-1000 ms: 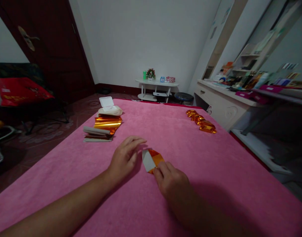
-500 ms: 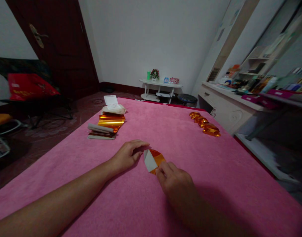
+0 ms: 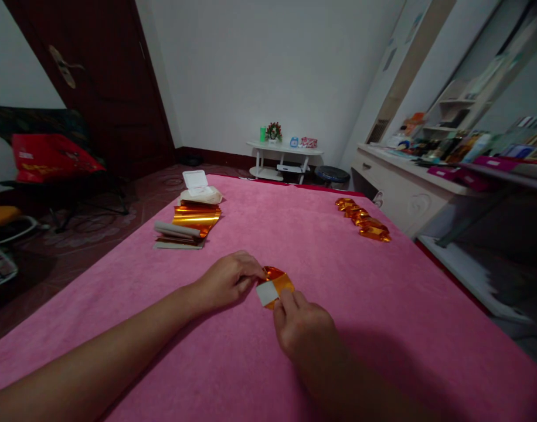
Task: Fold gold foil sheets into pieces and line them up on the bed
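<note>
A small piece of gold foil paper (image 3: 282, 283), partly folded, lies on the pink cloth between my hands, with a pale grey-white underside showing on its left part. My left hand (image 3: 230, 279) presses its fingertips on the paper's upper left corner, where a flap is folded over. The right edge is pinched between the thumb and fingers of my right hand (image 3: 306, 328). At the left lies a stack of gold foil sheets (image 3: 197, 220) with curled grey-backed ones in front. Several folded gold foil pieces (image 3: 363, 220) stand in a row at the right.
Behind the foil stack sits an open white plastic box (image 3: 198, 183) on a pale packet. The pink-covered table (image 3: 268, 223) stretches away in front of me. Beyond its far edge stands a small white table (image 3: 286, 148), and a cluttered desk (image 3: 409, 170) runs along the right.
My left fingers have moved onto the foil paper and folded its upper left corner over, so less of the pale side shows. The right hand keeps its pinch, shifted slightly left.
</note>
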Demonstrator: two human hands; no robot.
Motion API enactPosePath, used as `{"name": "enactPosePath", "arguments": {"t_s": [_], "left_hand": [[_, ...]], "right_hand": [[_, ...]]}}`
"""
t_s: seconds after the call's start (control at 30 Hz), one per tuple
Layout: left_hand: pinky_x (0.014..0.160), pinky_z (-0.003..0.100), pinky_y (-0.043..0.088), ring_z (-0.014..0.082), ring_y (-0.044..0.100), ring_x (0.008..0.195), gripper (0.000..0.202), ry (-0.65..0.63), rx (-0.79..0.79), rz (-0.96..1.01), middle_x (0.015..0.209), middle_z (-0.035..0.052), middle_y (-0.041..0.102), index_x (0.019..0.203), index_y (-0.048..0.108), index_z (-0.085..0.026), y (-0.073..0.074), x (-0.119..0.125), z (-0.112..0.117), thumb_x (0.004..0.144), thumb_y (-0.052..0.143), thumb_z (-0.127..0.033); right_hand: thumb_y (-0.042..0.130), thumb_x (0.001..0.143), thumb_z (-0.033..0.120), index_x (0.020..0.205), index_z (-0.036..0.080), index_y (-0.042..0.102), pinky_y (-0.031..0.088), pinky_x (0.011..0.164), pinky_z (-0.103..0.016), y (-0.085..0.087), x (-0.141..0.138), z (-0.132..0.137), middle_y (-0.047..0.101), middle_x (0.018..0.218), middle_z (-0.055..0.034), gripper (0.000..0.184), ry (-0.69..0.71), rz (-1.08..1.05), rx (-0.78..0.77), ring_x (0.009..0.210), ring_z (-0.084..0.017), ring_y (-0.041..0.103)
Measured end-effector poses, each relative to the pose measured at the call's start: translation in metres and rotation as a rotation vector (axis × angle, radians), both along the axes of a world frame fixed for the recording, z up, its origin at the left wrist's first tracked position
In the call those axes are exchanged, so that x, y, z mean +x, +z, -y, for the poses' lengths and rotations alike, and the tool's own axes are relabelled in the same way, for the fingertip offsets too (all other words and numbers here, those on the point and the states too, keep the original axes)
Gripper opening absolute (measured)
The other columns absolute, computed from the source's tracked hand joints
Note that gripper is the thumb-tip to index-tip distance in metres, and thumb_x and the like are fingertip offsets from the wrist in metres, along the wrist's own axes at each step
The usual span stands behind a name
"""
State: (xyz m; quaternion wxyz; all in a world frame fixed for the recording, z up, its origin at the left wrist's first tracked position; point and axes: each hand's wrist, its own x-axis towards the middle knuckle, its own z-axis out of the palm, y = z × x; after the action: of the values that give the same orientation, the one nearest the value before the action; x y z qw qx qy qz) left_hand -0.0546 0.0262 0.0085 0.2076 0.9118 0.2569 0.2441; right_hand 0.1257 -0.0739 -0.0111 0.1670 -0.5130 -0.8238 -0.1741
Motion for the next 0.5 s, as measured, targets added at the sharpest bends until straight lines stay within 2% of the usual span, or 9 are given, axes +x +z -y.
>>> {"name": "enactPosePath", "arguments": {"t_s": [0.07, 0.17, 0.23, 0.37, 0.43, 0.5], "left_hand": [[0.074, 0.025, 0.045, 0.014, 0.061, 0.083, 0.027, 0.032, -0.039, -0.009, 0.09, 0.0023, 0.069, 0.103, 0.064, -0.021, 0.003, 0.005, -0.004, 0.081, 0.05, -0.01], [0.065, 0.022, 0.044, 0.0136, 0.063, 0.075, 0.037, 0.084, -0.071, -0.028, 0.085, 0.0, 0.07, 0.113, 0.055, -0.021, 0.007, 0.015, -0.012, 0.077, 0.058, -0.012], [0.064, 0.021, 0.044, 0.0134, 0.063, 0.071, 0.035, 0.048, -0.069, -0.065, 0.08, -0.0004, 0.069, 0.109, 0.059, -0.021, 0.008, 0.02, -0.02, 0.075, 0.061, -0.013], [0.066, 0.02, 0.045, 0.0118, 0.061, 0.071, 0.011, -0.103, -0.142, -0.049, 0.077, 0.0024, 0.066, 0.083, 0.069, -0.017, 0.005, 0.022, -0.031, 0.078, 0.06, -0.015], [0.068, 0.019, 0.046, 0.0117, 0.061, 0.076, 0.011, -0.111, -0.126, 0.014, 0.082, 0.0039, 0.065, 0.082, 0.069, -0.016, 0.003, 0.019, -0.031, 0.079, 0.059, -0.015], [0.073, 0.021, 0.046, 0.0122, 0.06, 0.083, 0.015, -0.115, -0.052, 0.033, 0.092, 0.0052, 0.064, 0.09, 0.069, -0.018, 0.002, 0.017, -0.029, 0.081, 0.057, -0.015]], "right_hand": [[0.047, 0.084, 0.007, 0.072, 0.016, 0.059, 0.033, 0.044, -0.027, -0.003, -0.003, 0.0, 0.056, 0.067, -0.0076, 0.019, 0.012, 0.009, 0.022, 0.058, -0.016, 0.049], [0.045, 0.084, 0.006, 0.074, 0.015, 0.06, 0.036, 0.045, -0.027, -0.003, -0.004, 0.001, 0.057, 0.068, -0.0088, 0.02, 0.038, -0.014, 0.038, 0.058, -0.016, 0.05], [0.044, 0.085, 0.006, 0.076, 0.015, 0.06, 0.037, 0.046, -0.027, -0.003, -0.003, 0.002, 0.058, 0.07, -0.0096, 0.02, 0.042, -0.03, 0.036, 0.059, -0.016, 0.05], [0.044, 0.085, 0.007, 0.075, 0.015, 0.059, 0.037, 0.045, -0.027, -0.004, 0.0, 0.002, 0.058, 0.067, -0.009, 0.021, 0.034, -0.033, 0.057, 0.058, -0.016, 0.051], [0.043, 0.086, 0.007, 0.074, 0.016, 0.059, 0.036, 0.044, -0.026, -0.004, 0.002, 0.002, 0.057, 0.065, -0.0084, 0.022, 0.042, -0.042, 0.074, 0.056, -0.016, 0.05], [0.041, 0.087, 0.007, 0.076, 0.016, 0.06, 0.036, 0.044, -0.026, -0.004, 0.003, 0.002, 0.058, 0.066, -0.0082, 0.023, 0.048, -0.055, 0.076, 0.056, -0.016, 0.05]]}}
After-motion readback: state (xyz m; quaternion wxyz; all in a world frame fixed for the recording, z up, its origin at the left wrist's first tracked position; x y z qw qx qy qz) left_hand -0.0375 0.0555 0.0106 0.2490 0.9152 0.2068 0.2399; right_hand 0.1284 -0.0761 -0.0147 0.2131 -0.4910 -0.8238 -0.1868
